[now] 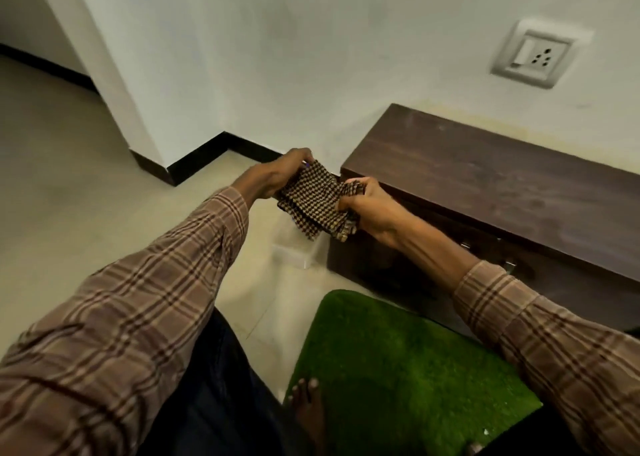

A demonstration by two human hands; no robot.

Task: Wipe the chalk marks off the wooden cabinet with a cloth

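Observation:
A brown checked cloth [313, 201] hangs folded between both hands in the air, just left of the cabinet's near corner. My left hand [282, 173] grips its upper left edge and my right hand [365, 201] grips its right edge. The low dark wooden cabinet [485, 178] stands against the white wall at the right. Faint pale smudges show on its top; no distinct chalk marks can be made out. A metal handle [509, 265] shows on the cabinet's front, partly behind my right forearm.
A green grass-like mat [398, 379] lies on the beige floor in front of the cabinet, with a bare foot [308, 407] at its left edge. A small white box [294, 253] sits on the floor below the cloth. A wall socket [540, 54] is above the cabinet.

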